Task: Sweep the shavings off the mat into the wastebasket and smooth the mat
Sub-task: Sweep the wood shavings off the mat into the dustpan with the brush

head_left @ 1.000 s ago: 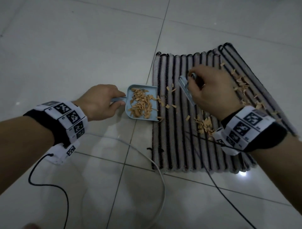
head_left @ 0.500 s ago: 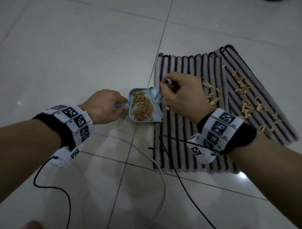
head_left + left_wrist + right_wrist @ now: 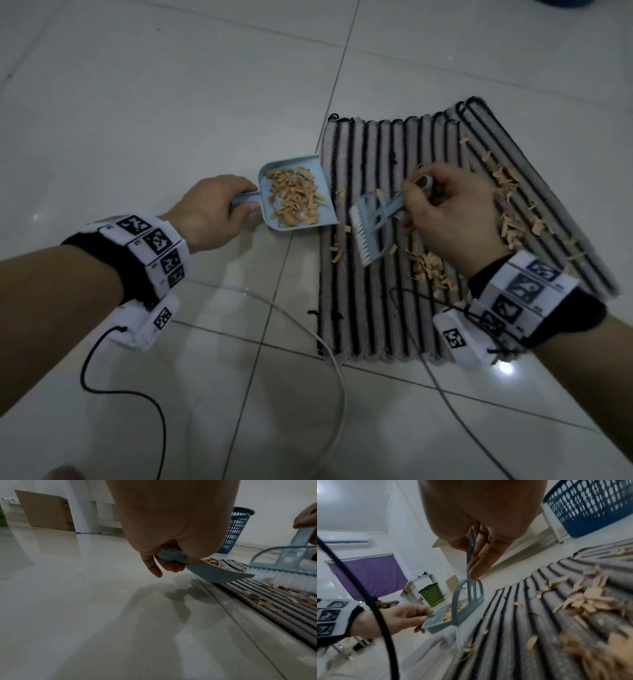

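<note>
A grey mat with black stripes [image 3: 370, 308] lies on the tiled floor, its right part folded over. Tan shavings [image 3: 428, 269] are scattered on it, more along the right fold [image 3: 510, 229]. My left hand [image 3: 212, 212] grips the handle of a light blue dustpan [image 3: 274, 221] at the mat's left edge; the pan holds a heap of shavings [image 3: 296, 200]. My right hand [image 3: 445, 209] holds a small blue brush [image 3: 368, 228] over the mat, bristles [image 3: 291, 580] down, just right of the pan. A blue wastebasket [image 3: 236, 527] stands beyond the mat.
A white cable [image 3: 329, 359] and a black cable [image 3: 102, 387] trail over the floor near me. A cardboard box [image 3: 46, 511] stands by the wall at the left. A green basket [image 3: 432, 595] sits across the room.
The brush pushed shavings to the pan's lip half a second ago, and has since drawn back to the right onto the mat. The dustpan stayed in place.
</note>
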Demonstrator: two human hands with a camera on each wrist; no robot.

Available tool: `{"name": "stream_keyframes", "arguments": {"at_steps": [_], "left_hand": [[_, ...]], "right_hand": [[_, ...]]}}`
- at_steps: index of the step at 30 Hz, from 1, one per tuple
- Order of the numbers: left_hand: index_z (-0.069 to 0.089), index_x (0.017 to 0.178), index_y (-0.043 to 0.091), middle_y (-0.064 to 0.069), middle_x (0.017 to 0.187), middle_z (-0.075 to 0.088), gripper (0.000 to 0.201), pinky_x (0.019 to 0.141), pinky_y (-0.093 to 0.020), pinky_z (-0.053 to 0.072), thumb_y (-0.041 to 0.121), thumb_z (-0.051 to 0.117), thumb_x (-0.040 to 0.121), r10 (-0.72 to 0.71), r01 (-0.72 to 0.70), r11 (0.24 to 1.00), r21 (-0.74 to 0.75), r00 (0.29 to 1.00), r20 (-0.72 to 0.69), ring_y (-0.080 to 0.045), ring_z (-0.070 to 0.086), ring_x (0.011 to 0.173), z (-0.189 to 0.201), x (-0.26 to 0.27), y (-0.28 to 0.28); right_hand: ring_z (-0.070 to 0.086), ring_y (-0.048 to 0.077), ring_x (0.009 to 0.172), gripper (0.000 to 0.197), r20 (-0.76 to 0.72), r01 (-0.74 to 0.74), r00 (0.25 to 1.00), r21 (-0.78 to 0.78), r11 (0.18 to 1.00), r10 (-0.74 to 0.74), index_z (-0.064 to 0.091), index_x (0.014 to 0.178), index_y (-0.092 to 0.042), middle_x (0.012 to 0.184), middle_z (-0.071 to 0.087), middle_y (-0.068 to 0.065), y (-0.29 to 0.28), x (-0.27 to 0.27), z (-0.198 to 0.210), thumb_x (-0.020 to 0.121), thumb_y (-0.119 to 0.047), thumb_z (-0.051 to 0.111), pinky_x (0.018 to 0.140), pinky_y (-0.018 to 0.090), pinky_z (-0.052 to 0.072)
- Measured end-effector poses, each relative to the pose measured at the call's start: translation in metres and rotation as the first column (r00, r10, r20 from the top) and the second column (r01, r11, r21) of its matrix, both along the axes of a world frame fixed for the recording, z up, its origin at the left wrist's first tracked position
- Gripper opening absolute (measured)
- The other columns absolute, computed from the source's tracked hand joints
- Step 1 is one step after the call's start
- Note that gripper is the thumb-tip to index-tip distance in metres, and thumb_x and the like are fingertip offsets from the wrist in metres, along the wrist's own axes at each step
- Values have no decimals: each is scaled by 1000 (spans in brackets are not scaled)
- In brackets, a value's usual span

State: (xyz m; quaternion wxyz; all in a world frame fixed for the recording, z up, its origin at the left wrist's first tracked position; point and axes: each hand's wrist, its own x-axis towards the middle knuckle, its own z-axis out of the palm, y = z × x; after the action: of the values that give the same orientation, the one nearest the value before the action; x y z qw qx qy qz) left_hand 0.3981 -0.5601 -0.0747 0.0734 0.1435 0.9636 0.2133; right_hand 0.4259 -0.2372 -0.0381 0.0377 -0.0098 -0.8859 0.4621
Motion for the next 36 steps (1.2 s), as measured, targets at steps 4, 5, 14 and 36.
{"name": "stream_keyframes", "arguments": {"at_steps": [4,5,14,36], "left_hand": [[62,109,5,-16,98,66,38,74,-35,44,35,49,90,52,-52,998,20,999,-5,-34,59,85,3,-1,-2],[62,109,5,-16,98,65,32,74,-35,44,31,51,92,63,-63,998,21,998,-3,-33,58,84,3,-1,-2],[62,110,5,-16,99,66,25,77,-38,46,23,55,93,95,-95,994,53,995,-2,-34,58,87,4,-1,0],[60,114,9,-12,103,65,33,74,-31,44,32,53,92,-4,4,1000,-2,997,71,-30,59,86,-12,6,9]], "right_hand": [[70,20,53,16,91,-34,995,-86,996,42,67,83,-16,63,67,3,-22,15,-18,97,-13,61,52,46,61],[69,20,55,17,87,-55,994,-77,996,62,67,82,-20,63,67,1,-26,17,-22,97,-14,61,52,45,60],[70,22,64,18,-72,-20,997,59,998,24,68,92,-19,73,68,2,1,2,-21,94,-34,58,60,44,59],[70,22,67,20,25,64,997,180,982,-69,68,91,-16,77,70,6,23,-47,-22,94,-32,56,64,45,62]]}}
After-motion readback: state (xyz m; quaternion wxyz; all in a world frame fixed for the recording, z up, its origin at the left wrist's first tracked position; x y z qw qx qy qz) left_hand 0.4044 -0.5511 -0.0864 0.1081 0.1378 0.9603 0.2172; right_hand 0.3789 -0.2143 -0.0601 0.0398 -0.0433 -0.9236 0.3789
